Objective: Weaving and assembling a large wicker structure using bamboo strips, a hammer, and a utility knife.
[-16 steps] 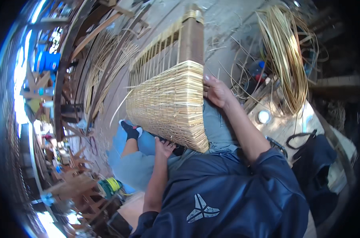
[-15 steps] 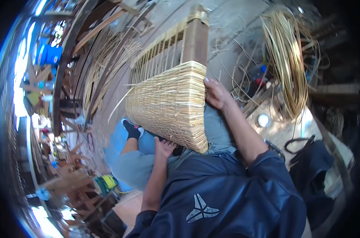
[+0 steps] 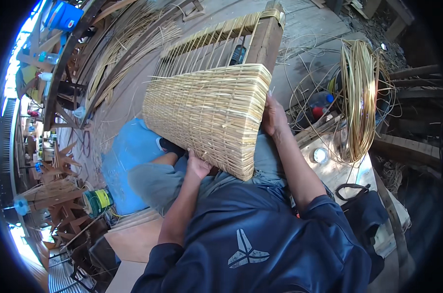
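A wooden frame wrapped in tight tan cane weaving (image 3: 202, 117) rests tilted across my lap. Its far part carries spaced bare strands (image 3: 202, 51) stretched to a far rail, and a brown wooden side bar (image 3: 266, 41) shows at the right. One loose strand end sticks out at the left of the weave. My left hand (image 3: 199, 165) grips the near lower edge, thumb on the weave and the other fingers partly hidden beneath. On the right side my right hand (image 3: 274, 116) is closed against the woven edge, its fingers partly hidden behind it.
A hanging coil of cane (image 3: 360, 97) is at the right, near a blue-capped bottle (image 3: 324, 99) and a small round white-topped object (image 3: 321, 156). Long loose strands (image 3: 128, 49) lie at the far left. A green-yellow spool (image 3: 97, 202) stands left, near a blue sheet (image 3: 126, 163).
The woven frame has turned and tilted, now showing its broad face more fully. My left hand has shifted up along its lower edge, and the whole view has swung slightly.
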A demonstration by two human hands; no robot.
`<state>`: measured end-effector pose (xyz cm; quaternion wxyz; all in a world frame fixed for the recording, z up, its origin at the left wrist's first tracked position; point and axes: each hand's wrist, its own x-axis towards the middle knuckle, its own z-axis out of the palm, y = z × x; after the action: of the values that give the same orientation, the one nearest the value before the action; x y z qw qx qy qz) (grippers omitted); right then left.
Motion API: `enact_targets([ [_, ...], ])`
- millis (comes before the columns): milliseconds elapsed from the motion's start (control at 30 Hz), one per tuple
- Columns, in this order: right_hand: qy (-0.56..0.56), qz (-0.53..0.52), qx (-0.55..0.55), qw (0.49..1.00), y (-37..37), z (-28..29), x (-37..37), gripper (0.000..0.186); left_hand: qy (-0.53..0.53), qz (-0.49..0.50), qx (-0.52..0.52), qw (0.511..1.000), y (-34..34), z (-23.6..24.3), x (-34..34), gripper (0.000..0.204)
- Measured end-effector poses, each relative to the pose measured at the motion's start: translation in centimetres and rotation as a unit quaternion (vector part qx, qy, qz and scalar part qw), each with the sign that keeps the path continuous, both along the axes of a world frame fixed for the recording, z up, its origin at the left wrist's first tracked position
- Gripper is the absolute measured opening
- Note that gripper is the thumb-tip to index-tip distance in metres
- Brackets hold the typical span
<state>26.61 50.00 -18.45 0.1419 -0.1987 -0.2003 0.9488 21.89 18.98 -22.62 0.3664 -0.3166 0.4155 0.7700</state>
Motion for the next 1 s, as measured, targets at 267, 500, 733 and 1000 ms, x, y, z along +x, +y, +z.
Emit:
enact_targets([
  [267, -0.248, 0.103, 0.387, 0.882, -7.5, 7.5, 7.6, 0.051, -0.043, 0.021, -0.200, 0.979, -10.9, -4.1, -9.6, 0.083],
  [500, -0.251, 0.066, 0.423, 0.868, -9.8, 7.9, 6.5, 0.074, -0.035, 0.126, -0.229, 0.965, -15.9, -8.7, -18.0, 0.063],
  [733, -0.291, 0.053, 0.467, 0.833, -6.3, 10.7, 5.5, 0.065, -0.024, 0.163, -0.157, 0.974, -16.5, -11.7, -21.5, 0.083],
  [1000, -0.320, 0.015, 0.743, 0.587, -0.6, 9.2, 5.8, 0.050, -0.054, 0.280, 0.025, 0.958, -12.4, -15.4, -23.7, 0.087],
])
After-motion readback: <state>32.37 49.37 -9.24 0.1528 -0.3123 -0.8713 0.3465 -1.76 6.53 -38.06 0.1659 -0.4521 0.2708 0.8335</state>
